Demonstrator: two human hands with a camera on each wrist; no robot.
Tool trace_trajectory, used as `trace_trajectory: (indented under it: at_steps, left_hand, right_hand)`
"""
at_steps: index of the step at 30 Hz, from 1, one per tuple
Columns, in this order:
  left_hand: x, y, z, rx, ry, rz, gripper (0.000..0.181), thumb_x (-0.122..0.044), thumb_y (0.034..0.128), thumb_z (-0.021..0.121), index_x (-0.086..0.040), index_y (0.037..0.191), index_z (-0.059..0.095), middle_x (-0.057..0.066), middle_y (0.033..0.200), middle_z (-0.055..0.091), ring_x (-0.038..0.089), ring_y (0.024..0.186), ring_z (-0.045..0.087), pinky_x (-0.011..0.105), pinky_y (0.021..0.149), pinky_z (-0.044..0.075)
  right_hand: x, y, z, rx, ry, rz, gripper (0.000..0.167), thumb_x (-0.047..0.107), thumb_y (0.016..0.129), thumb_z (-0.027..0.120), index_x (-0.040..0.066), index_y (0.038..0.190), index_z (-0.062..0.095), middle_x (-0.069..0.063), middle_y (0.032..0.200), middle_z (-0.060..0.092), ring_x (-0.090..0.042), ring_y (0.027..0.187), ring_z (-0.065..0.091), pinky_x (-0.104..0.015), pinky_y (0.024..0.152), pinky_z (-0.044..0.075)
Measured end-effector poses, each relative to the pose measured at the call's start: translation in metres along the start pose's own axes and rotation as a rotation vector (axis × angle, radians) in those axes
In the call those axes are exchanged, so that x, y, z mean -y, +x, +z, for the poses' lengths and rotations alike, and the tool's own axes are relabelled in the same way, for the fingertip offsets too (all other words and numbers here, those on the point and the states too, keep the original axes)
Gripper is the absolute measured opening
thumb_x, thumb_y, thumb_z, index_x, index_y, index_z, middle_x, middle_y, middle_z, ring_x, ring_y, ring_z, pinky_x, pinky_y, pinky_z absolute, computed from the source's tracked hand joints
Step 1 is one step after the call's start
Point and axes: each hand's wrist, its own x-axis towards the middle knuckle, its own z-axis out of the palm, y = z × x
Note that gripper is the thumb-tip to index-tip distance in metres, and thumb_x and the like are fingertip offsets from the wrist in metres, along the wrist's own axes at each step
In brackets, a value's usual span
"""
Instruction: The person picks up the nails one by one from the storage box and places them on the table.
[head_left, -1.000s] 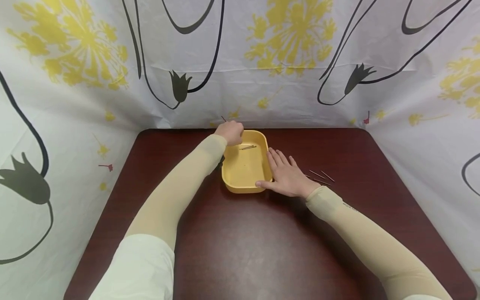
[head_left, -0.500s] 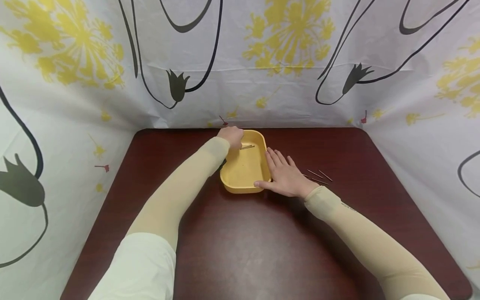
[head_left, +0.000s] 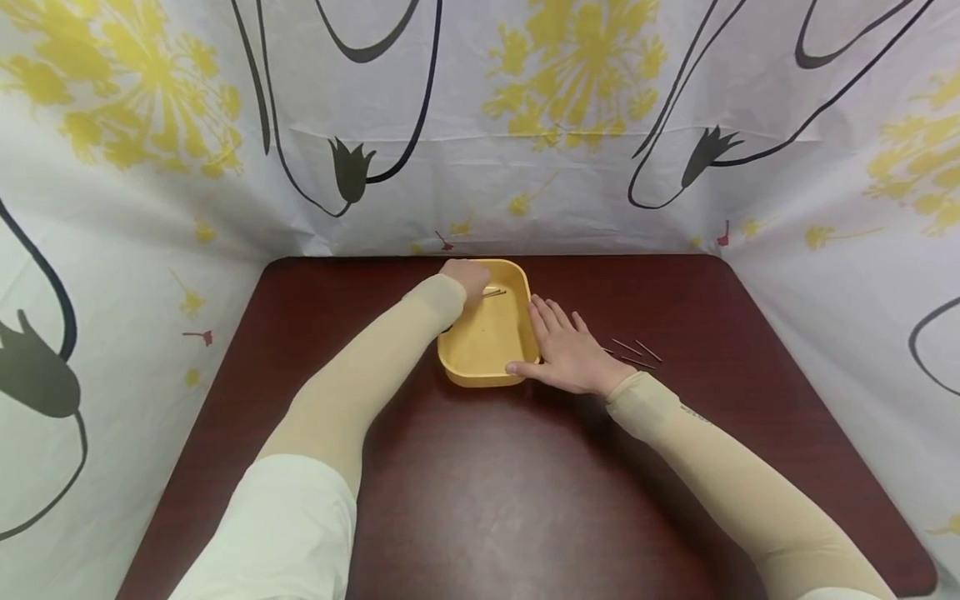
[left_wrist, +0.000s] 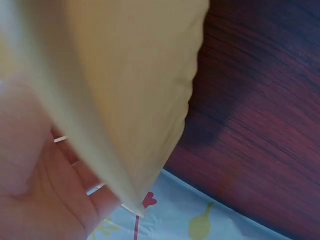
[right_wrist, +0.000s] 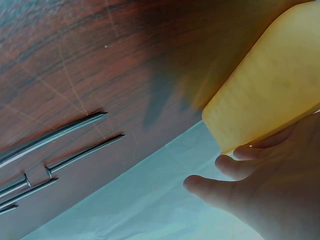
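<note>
A yellow rectangular tray stands on the dark red table. My left hand reaches over its far left corner, fingers bent down inside. In the left wrist view the tray's wall hides part of this hand; thin pale slivers show between its fingers, too unclear to name. Beside it in the tray lie a few thin nails. My right hand rests against the tray's right side, fingers straight and thumb over the near rim. Several more nails lie on the table just right of that hand.
The table has rounded far corners. A white curtain with yellow and dark grey flower prints hangs behind it and along both sides. In the right wrist view the loose nails lie roughly parallel on the wood.
My left hand has moved slightly right and down, deeper into the tray's far left corner. The right hand keeps its place against the tray.
</note>
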Motion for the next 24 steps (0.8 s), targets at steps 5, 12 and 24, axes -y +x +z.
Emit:
trace_trajectory:
  at_steps: [5, 12, 24]
  left_hand:
    - [-0.004, 0.004, 0.005, -0.024, 0.066, 0.041, 0.023, -0.012, 0.0991, 0.053, -0.017, 0.078, 0.06, 0.0, 0.086, 0.064, 0.016, 0.077, 0.058, 0.043, 0.066, 0.054]
    - [-0.004, 0.005, 0.005, -0.081, 0.081, 0.082, 0.02, -0.011, 0.0989, 0.056, -0.015, 0.084, 0.068, 0.003, 0.093, 0.069, 0.02, 0.086, 0.065, 0.042, 0.079, 0.054]
    - [0.002, 0.01, 0.011, -0.077, 0.03, 0.076, 0.019, -0.007, 0.0985, 0.056, -0.013, 0.083, 0.065, 0.003, 0.084, 0.066, 0.02, 0.08, 0.063, 0.042, 0.076, 0.054]
  right_hand:
    - [0.0, 0.0, 0.001, 0.001, 0.003, 0.005, 0.121, 0.092, 0.082, 0.029, 0.004, 0.162, 0.009, -0.012, 0.168, 0.005, -0.034, 0.153, 0.009, -0.064, 0.114, 0.017]
    - [0.0, 0.0, -0.001, -0.013, -0.02, -0.004, 0.121, 0.092, 0.082, 0.028, 0.003, 0.161, 0.009, -0.013, 0.168, 0.007, -0.033, 0.152, 0.012, -0.063, 0.113, 0.021]
    - [0.002, 0.001, -0.001, -0.004, -0.001, 0.002, 0.119, 0.09, 0.084, 0.03, 0.003, 0.161, 0.008, -0.014, 0.168, 0.006, -0.034, 0.152, 0.012, -0.064, 0.114, 0.018]
